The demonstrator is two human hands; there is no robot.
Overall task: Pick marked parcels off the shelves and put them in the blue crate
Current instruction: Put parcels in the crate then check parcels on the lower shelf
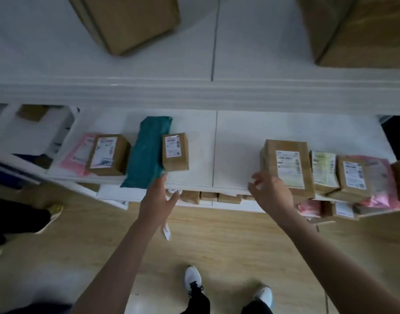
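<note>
Shelf edge: the white middle shelf ran across the view, its front lip just beyond both hands; a seam split it near the middle.
Left group: a pink mailer lay under a labelled brown box; beside it a teal bag overhung the front lip, and a small labelled box leaned on the teal bag's right side.
Open room: a bare stretch of shelf lay between the small labelled box and the large labelled box, wide enough for both hands.
Left hand: fingers loosely spread, holding nothing, fingertips at the teal bag's near corner; whether they touched it I could not tell.
Right hand: fingers spread and slightly curled, at the near left corner of the large labelled box, no firm grip visible.
Right group: a pale yellow-labelled parcel, another labelled box and a pink bag, packed touching.
Count: five labelled brown parcels on this shelf, two pink bags, one teal bag.
Top shelf: two big plain cartons, well apart.
Blue crate: not in view.
Floor: wood, two white shoes below.
</note>
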